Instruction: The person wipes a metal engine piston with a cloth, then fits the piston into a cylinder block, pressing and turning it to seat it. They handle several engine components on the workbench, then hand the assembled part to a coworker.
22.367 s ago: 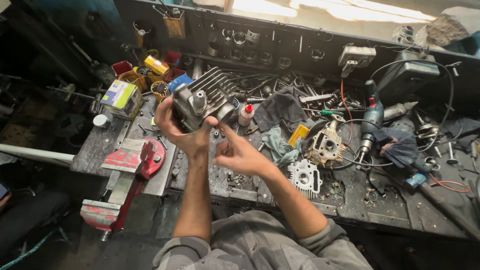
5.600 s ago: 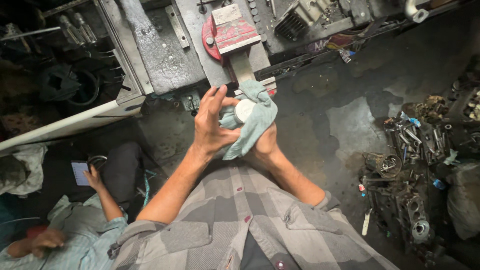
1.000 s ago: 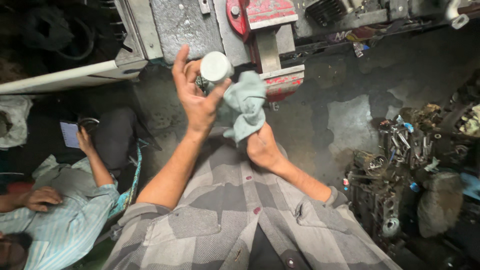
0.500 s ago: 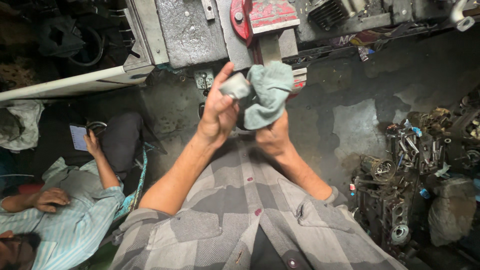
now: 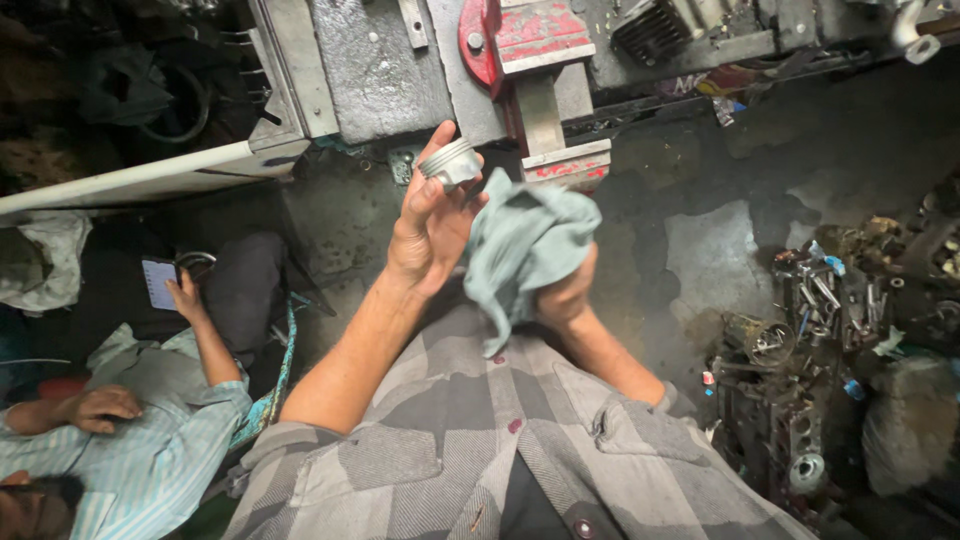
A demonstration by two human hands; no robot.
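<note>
My left hand (image 5: 428, 222) holds a small round silver metal piston (image 5: 452, 164) by its side, raised in front of my chest. My right hand (image 5: 566, 295) grips a crumpled grey-green rag (image 5: 518, 240), which covers most of that hand and sits just right of the piston, touching my left palm. Both hands hover above the dark floor, below the edge of a metal workbench.
A red bench vise (image 5: 528, 60) sits on the workbench (image 5: 370, 70) above my hands. A pile of greasy engine parts (image 5: 800, 350) lies at the right. At the lower left another person (image 5: 130, 440) sits holding a phone (image 5: 158, 282). A pale bar (image 5: 130, 180) juts left.
My left hand has turned the piston out from under the rag and lifted it slightly; the rag has drawn back toward my right hand. The camera has shifted a little.
</note>
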